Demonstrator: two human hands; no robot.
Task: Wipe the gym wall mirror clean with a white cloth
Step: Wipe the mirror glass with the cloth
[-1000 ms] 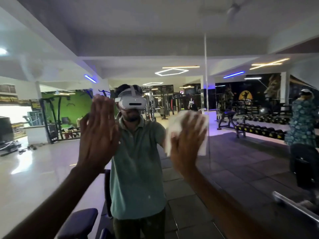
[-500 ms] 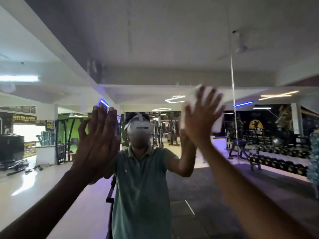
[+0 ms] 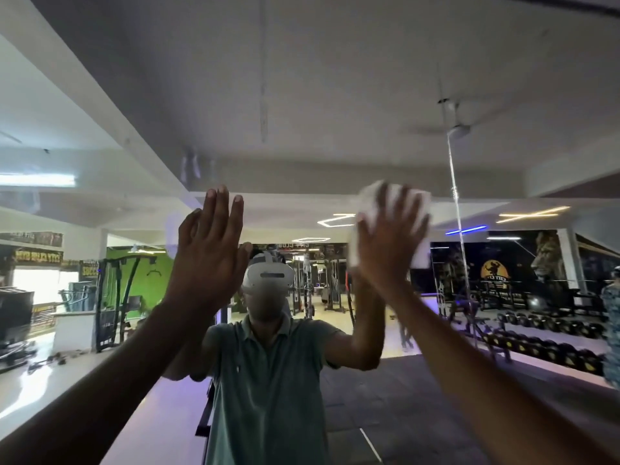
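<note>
The wall mirror fills the whole view and reflects the gym and my own body. My right hand is raised with fingers spread flat, pressing the white cloth against the glass high up, right of centre. Most of the cloth is hidden behind that hand; its edges show above and beside the fingers. My left hand is up beside it, palm flat towards the mirror with straight fingers, holding nothing. A vertical seam in the mirror runs just right of the cloth.
The reflection shows weight machines on the left, a dumbbell rack on the right and another person at the far right edge. Smudges mark the glass above my left hand.
My right hand has carried the cloth up the glass from chest height to a higher spot. My left hand has risen too, and my view has tilted upward.
</note>
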